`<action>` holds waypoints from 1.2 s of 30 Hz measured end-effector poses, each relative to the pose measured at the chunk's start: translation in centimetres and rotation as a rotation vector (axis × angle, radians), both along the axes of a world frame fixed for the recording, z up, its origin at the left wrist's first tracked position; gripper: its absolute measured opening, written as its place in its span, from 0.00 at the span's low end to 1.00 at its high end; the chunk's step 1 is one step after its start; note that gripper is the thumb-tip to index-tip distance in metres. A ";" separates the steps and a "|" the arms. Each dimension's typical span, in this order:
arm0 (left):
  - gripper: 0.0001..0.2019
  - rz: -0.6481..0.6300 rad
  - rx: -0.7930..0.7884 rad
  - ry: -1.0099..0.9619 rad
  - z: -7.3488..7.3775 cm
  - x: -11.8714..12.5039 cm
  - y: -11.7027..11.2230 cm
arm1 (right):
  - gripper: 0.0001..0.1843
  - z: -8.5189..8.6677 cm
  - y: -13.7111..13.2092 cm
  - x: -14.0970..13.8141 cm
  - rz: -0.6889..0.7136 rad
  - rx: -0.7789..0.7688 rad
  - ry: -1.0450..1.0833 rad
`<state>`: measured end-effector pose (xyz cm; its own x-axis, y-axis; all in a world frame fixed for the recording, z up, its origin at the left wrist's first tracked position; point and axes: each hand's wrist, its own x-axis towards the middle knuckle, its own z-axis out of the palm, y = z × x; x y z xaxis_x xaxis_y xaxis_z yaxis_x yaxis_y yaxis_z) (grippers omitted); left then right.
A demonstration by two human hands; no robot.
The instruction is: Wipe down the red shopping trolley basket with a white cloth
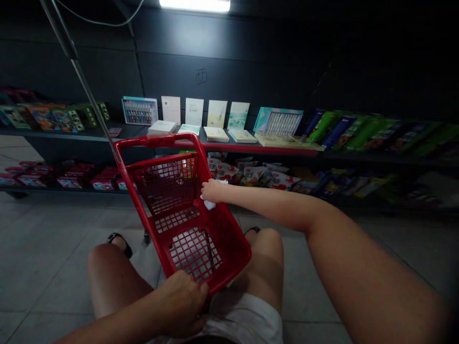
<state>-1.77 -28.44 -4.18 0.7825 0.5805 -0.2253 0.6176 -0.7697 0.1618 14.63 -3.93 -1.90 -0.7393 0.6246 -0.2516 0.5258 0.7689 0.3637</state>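
A red plastic shopping cart (233, 248) with lattice panels stands tilted between my knees. My left hand (182, 301) is closed on the cart's near edge, with some fingers hidden behind it. My right hand (214, 191) reaches across to the right side wall and presses a white cloth or wipe (209, 204) against it. Most of that cloth is covered by my closed fingers. Through the mesh bottom of the cart, the floor shows.
A metal pole (89, 95) rises from the cart's left side. Behind it, a dark shelf (233, 147) bears notebooks (194, 112), marker sets (139, 111) and green and blue snack bags (353, 131). More packets (253, 175) lie on the lower shelf. Grey tiles (53, 253) cover the floor.
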 end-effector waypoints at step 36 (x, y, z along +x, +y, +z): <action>0.28 0.609 0.274 -0.594 -4.7 -7.0 7.8 | 0.19 2.7 12.9 -7.6 -0.556 0.312 0.735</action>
